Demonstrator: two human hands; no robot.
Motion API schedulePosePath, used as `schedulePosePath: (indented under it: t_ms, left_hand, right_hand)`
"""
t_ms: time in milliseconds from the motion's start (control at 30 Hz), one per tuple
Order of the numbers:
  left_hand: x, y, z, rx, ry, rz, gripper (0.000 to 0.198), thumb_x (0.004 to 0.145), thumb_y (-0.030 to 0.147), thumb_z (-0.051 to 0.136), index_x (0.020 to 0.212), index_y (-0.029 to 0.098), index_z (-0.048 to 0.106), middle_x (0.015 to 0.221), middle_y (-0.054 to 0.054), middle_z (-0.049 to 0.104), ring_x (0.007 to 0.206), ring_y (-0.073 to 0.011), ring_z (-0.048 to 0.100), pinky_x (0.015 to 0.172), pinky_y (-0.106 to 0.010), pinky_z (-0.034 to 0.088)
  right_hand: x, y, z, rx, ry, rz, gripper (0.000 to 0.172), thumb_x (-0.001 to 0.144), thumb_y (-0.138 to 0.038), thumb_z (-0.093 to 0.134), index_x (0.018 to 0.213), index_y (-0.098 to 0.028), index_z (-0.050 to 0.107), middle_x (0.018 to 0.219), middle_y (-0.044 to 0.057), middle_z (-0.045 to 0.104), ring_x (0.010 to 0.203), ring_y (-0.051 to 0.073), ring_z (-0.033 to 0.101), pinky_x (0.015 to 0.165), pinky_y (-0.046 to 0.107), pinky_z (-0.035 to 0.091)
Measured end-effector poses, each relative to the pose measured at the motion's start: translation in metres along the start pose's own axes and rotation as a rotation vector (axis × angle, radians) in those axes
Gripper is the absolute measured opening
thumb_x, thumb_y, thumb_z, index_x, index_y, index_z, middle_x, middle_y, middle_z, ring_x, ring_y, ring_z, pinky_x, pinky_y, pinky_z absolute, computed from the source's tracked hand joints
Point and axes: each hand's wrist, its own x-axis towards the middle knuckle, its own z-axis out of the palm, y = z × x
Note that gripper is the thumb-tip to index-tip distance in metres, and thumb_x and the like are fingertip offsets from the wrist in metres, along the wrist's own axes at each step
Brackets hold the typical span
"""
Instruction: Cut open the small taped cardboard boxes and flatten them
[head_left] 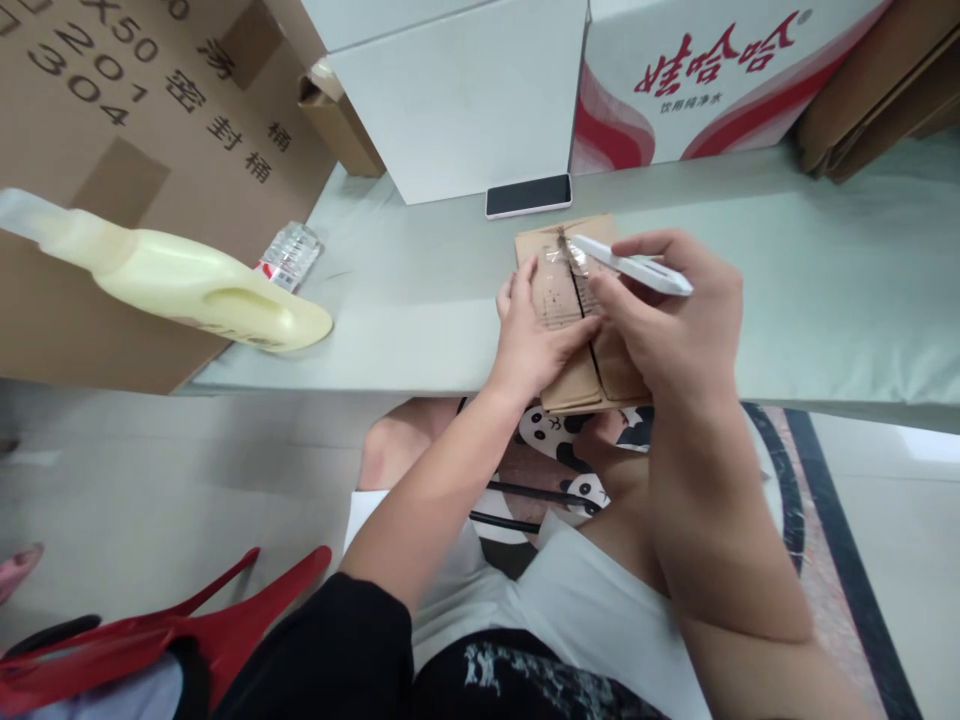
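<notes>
A small brown cardboard box (626, 368) lies at the front edge of the pale green table, with clear tape and a dark seam running down its top. My left hand (534, 335) rests on its left part, fingers spread and pressing on the cardboard. In my right hand (675, 310) is a white cutter-like tool (651, 272), pinched between thumb and fingers. The tool's tip points left and meets the taped upper end of the seam; its blade is too small to make out.
Behind the box lies a phone (529, 196), before a white carton (472, 100) and a red-and-white carton (697, 80). At left are a yellow bottle (195, 285), a clear plastic pack (291, 256) and a large cardboard box (172, 170). Folded cardboard (870, 90) stands back right.
</notes>
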Motion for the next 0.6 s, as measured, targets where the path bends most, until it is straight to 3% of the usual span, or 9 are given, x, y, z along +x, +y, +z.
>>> schedulePosePath:
  t_ms: [133,333,433,600]
  left_hand:
    - [-0.001,0.004,0.000,0.018,0.008,0.006,0.099,0.072,0.045,0.090,0.152,0.037,0.032,0.168,-0.011,0.029,0.158,-0.0396,0.031,0.130,-0.055,0.025]
    - [-0.006,0.004,-0.002,0.082,0.031,0.045,0.082,0.083,0.049,0.080,0.151,0.040,0.035,0.172,-0.006,0.025,0.161,-0.0362,0.024,0.133,-0.054,0.019]
    - [-0.002,0.006,-0.004,0.207,0.037,0.146,0.078,0.083,0.051,0.080,0.150,0.038,0.043,0.175,-0.005,0.022,0.164,-0.0360,0.014,0.134,-0.054,0.014]
    - [0.022,0.016,-0.011,0.369,-0.045,0.355,0.068,0.091,0.059,0.067,0.150,0.030,0.050,0.168,-0.007,0.042,0.163,-0.0358,0.020,0.135,-0.054,0.011]
  right_hand:
    - [-0.003,-0.003,-0.001,-0.047,0.046,0.019,0.027,0.097,-0.047,0.060,0.107,-0.024,0.071,0.087,0.004,0.072,0.088,0.021,0.072,0.080,0.040,0.060]
    - [-0.006,-0.005,0.002,-0.031,0.086,0.024,0.037,0.104,-0.049,0.044,0.110,-0.026,0.073,0.089,0.004,0.073,0.087,0.021,0.073,0.077,0.037,0.058]
    - [-0.006,-0.005,0.003,-0.012,0.113,0.034,0.036,0.104,-0.047,0.045,0.108,-0.026,0.073,0.089,0.004,0.074,0.083,0.020,0.073,0.075,0.036,0.057]
    - [-0.006,-0.004,0.001,-0.048,0.096,0.047,0.023,0.098,-0.037,0.055,0.105,-0.022,0.071,0.085,0.002,0.074,0.071,0.017,0.069,0.074,0.035,0.055]
